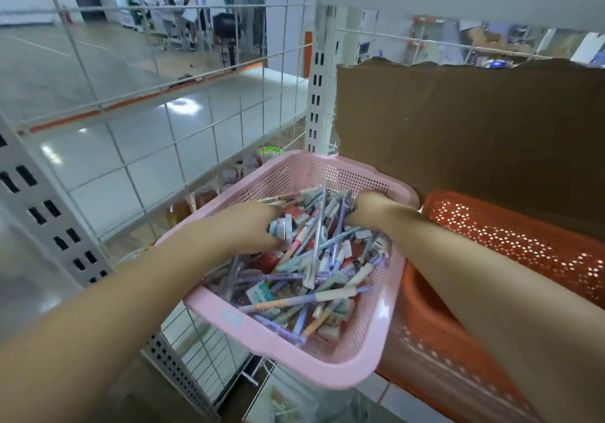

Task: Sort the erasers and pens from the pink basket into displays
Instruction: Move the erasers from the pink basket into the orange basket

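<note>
Pink basket (262,331) of pens (327,295) and erasers (283,228), reached into by both hands.
A few erasers at the heap's left side are enclosed by the curled fingers and thumb of the left hand (242,226). The right hand (370,207) is sunk among pens by the far wall, its grip hidden. An orange basket (491,236) is pressed against the right side, with cardboard (458,134) behind.
</note>
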